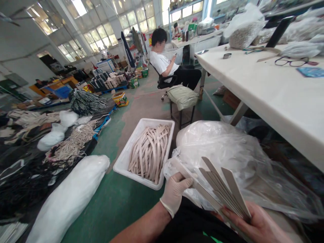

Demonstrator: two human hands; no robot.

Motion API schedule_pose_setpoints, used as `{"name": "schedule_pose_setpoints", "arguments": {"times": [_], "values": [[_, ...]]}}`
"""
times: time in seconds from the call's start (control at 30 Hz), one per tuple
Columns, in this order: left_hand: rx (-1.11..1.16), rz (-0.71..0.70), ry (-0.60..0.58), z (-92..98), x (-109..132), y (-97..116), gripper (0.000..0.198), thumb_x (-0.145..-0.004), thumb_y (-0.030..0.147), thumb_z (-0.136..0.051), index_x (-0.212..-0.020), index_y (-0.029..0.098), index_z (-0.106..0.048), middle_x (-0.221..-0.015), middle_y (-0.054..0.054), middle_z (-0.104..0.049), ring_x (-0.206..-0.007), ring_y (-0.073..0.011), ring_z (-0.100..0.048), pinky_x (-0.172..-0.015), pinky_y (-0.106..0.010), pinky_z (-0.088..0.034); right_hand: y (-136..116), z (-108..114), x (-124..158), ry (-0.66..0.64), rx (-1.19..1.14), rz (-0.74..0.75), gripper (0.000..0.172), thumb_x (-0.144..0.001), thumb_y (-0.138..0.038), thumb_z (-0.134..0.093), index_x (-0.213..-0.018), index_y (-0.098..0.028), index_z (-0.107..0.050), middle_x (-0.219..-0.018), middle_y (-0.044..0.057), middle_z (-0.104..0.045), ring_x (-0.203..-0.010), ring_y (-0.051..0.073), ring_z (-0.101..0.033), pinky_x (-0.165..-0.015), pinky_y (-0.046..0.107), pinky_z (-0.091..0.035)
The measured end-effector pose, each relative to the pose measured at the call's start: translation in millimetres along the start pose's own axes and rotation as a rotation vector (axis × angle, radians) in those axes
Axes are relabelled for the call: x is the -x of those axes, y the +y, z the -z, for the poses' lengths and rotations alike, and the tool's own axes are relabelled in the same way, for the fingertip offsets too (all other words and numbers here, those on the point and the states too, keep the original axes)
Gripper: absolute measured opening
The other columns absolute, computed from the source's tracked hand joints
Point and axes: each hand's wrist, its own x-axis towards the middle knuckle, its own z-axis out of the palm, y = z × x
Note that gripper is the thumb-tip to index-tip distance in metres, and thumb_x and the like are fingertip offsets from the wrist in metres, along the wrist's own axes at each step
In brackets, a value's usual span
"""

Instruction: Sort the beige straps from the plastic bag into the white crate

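Observation:
My left hand (174,190), in a white glove, pinches one flat beige strip (206,195) between thumb and fingers. My bare right hand (255,222) is closed round a fanned bundle of similar beige strips (220,184), and the pinched strip runs down towards it. Their lower ends are partly hidden by the fingers. Just beyond my left hand stands a white plastic bin (123,168) holding a heap of long, curved beige strips (149,152). A large clear plastic bag (215,141) bulges behind the bundle, close to both hands.
A long white table (283,98) on the right carries eyeglasses (291,62) and filled plastic bags. Ahead, a seated person (164,64) looks at a phone, near a stool with a pale green cushion (183,96). To the left lie a long white sack (73,195) and cord bundles (78,138).

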Motion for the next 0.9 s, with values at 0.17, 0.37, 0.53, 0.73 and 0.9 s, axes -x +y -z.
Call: {"name": "schedule_pose_setpoints", "arguments": {"times": [0.17, 0.37, 0.53, 0.73, 0.9], "values": [[-0.082, 0.072, -0.171, -12.3, 6, -12, 0.037, -0.067, 0.035, -0.082, -0.094, 0.010, -0.077, -0.087, -0.010, -0.074, -0.079, -0.0199, -0.064, -0.080, -0.033, -0.051, 8, -5, -6, 0.065, 0.004, 0.035, 0.044, -0.085, -0.056, -0.053, -0.060, -0.019, -0.056, -0.055, 0.000, -0.053, -0.051, 0.015, -0.046, -0.047, 0.024, -0.039], [-0.058, 0.042, -0.109, -3.5, 1, -11, 0.042, -0.067, 0.037, -0.082, -0.097, 0.009, -0.075, -0.088, -0.011, -0.073, -0.079, -0.0215, -0.065, -0.084, -0.036, -0.050, 5, 3, 4, 0.040, -0.051, -0.059, 0.045, -0.081, -0.059, -0.057, -0.063, -0.019, -0.064, -0.056, 0.002, -0.058, -0.051, 0.016, -0.050, -0.046, 0.024, -0.041], [-0.104, 0.133, -0.195, -21.4, 8, -12, 0.040, -0.066, 0.038, -0.083, -0.094, 0.010, -0.077, -0.087, -0.012, -0.074, -0.083, -0.0265, -0.066, -0.084, -0.039, -0.050, -2, 0, -2, 0.081, -0.064, -0.004, 0.049, -0.082, -0.061, -0.054, -0.060, -0.018, -0.061, -0.054, 0.001, -0.056, -0.050, 0.015, -0.046, -0.047, 0.025, -0.039], [-0.078, 0.060, -0.106, -12.1, -4, -3, 0.044, -0.064, 0.040, -0.084, -0.095, 0.010, -0.075, -0.090, -0.010, -0.073, -0.080, -0.0208, -0.064, -0.080, -0.032, -0.050, 4, 15, 12, 0.079, -0.094, -0.019, 0.044, -0.084, -0.057, -0.058, -0.062, -0.019, -0.063, -0.055, 0.001, -0.058, -0.049, 0.014, -0.049, -0.046, 0.023, -0.041], [0.017, 0.171, -0.142, -14.8, -5, -14, 0.044, -0.061, 0.038, -0.087, -0.094, 0.011, -0.075, -0.087, -0.010, -0.073, -0.073, -0.0165, -0.063, -0.071, -0.027, -0.048, 5, 14, 14, 0.129, -0.054, 0.008, 0.041, -0.085, -0.053, -0.059, -0.061, -0.019, -0.062, -0.053, 0.000, -0.057, -0.048, 0.014, -0.050, -0.044, 0.023, -0.040]]}}
